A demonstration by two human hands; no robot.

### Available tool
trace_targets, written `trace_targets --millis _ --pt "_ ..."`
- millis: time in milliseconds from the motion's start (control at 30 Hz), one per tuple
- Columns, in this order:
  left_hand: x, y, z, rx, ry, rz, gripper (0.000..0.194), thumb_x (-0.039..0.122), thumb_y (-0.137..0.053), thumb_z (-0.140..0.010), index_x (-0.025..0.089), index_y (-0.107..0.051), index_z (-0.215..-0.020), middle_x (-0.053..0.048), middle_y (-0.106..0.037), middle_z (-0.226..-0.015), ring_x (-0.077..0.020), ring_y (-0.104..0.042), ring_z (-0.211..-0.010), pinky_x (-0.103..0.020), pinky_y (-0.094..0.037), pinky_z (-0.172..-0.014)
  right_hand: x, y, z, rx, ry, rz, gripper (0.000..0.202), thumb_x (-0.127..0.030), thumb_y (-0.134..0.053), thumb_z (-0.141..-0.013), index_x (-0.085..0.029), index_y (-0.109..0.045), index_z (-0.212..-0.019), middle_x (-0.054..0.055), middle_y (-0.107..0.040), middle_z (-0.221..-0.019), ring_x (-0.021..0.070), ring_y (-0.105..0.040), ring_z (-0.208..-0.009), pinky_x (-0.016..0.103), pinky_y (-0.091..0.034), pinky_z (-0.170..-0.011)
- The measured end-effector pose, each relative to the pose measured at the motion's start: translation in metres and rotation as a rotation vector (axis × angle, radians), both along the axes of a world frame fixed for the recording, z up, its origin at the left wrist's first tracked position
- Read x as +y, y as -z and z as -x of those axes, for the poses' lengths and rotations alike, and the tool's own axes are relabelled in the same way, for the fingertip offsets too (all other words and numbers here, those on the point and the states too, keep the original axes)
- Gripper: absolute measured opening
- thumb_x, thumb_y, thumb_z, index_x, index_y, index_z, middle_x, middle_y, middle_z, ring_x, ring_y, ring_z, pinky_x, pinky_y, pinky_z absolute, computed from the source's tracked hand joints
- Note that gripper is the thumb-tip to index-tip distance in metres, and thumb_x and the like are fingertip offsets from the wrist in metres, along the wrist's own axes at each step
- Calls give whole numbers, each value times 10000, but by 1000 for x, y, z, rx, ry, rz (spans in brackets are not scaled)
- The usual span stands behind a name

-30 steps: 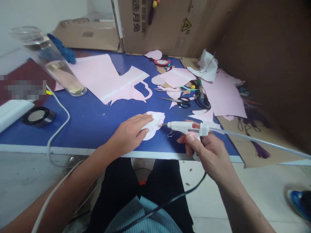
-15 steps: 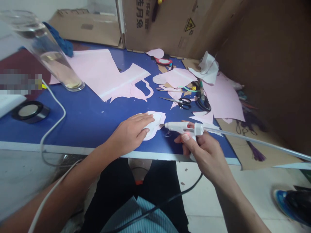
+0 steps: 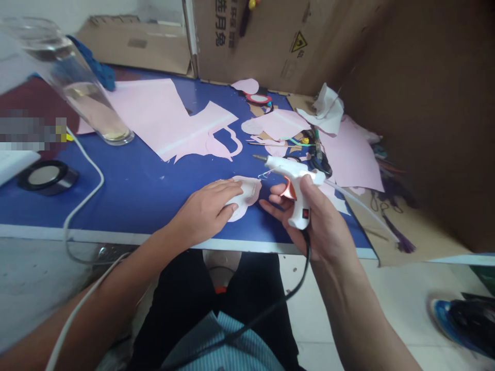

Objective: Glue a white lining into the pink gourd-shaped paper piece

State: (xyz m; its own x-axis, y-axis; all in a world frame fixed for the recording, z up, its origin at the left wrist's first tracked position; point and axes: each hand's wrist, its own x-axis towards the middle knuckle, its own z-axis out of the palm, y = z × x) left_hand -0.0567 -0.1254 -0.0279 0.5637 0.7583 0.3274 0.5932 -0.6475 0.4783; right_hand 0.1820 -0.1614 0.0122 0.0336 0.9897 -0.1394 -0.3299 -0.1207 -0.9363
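My left hand (image 3: 211, 208) lies over a small curved cutout of white and pink paper (image 3: 247, 198), its fingers flat and pressing it on the blue table. The cutout's left part is hidden beneath the fingers, and its right edge looks curled up. In my right hand (image 3: 309, 211) is a white hot glue gun (image 3: 290, 167), gripped by the handle, with an orange trigger and a clear glue stick in its back. Its nozzle points left, above the table and apart from the cutout. Thin glue strings hang near the nozzle.
Pink paper sheets (image 3: 149, 113) lie behind my hands. Paper scraps, a red-rimmed tape roll (image 3: 258, 98) and a white crumpled sheet (image 3: 327, 111) sit at the back right. A tall glass (image 3: 96, 111) and black tape roll (image 3: 48, 176) stand left. Cardboard walls (image 3: 263, 46) rise behind.
My right hand has raised and tilted the glue gun, taking its nozzle up and away from the cutout's edge. My left hand stays almost still; the cutout's right edge now looks more lifted.
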Motion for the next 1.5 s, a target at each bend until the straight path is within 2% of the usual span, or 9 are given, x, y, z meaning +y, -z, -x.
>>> trace_targets --millis 133,333,533,700,933,1133,1333,1500 --pt "0 1 0 -17 0 -8 377 189 -524 -1047 188 -688 -1386 -106 -727 -1511 -274 -628 -1486 -473 -451 -1309 6 1 5 129 0 28 383 -623 -864 -889 -254 -798 -965 34 -816 -1000 223 -792 -924 453 -660 -1021" --pt "-2 -2 -2 -12 -41 9 227 245 -634 -1003 228 -663 -1228 -105 -740 -1477 -304 -668 -1428 -498 -492 -1263 11 2 9 160 -17 31 371 -604 -881 -882 -261 -799 -997 15 -815 -965 201 -787 -886 411 -666 -969" --pt "-3 -2 -2 -14 -38 41 246 249 -753 -919 238 -639 -1137 -105 -763 -1401 -335 -676 -1402 -497 -528 -1210 15 3 14 207 -8 54 355 -555 -908 -872 -241 -810 -1004 8 -803 -984 163 -755 -857 377 -671 -948" --pt "-3 0 -2 -30 -35 40 209 253 -773 -903 242 -618 -1042 -117 -747 -1442 -337 -658 -1432 -475 -531 -1202 17 6 15 199 -9 39 370 -576 -903 -870 -258 -801 -1029 4 -802 -980 173 -763 -859 388 -670 -948" --pt "-3 1 -2 -33 -30 13 136 204 -706 -912 246 -599 -983 -134 -726 -1498 -330 -624 -1486 -504 -508 -1239 20 8 18 209 -9 13 355 -584 -873 -900 -262 -783 -1020 15 -807 -990 183 -760 -868 406 -672 -955" --pt "-3 -1 -2 -26 -25 4 197 251 -769 -904 246 -580 -961 -150 -738 -1479 -341 -627 -1486 -497 -507 -1245 21 7 18 235 -21 7 363 -567 -897 -879 -271 -774 -1049 5 -810 -990 181 -759 -862 409 -675 -948" --pt "-2 2 -1 -36 -3 -43 79 171 -638 -942 237 -597 -954 -158 -728 -1495 -311 -625 -1492 -500 -509 -1245 22 8 18 247 -18 17 357 -560 -883 -897 -261 -779 -1062 1 -804 -970 169 -754 -848 412 -672 -960" --pt "-1 3 -1 -49 6 -37 128 115 -575 -931 233 -621 -954 -153 -732 -1490 -298 -628 -1489 -505 -505 -1251 19 8 17 226 -11 22 366 -577 -876 -899 -258 -782 -1053 9 -811 -971 177 -765 -860 403 -667 -958"
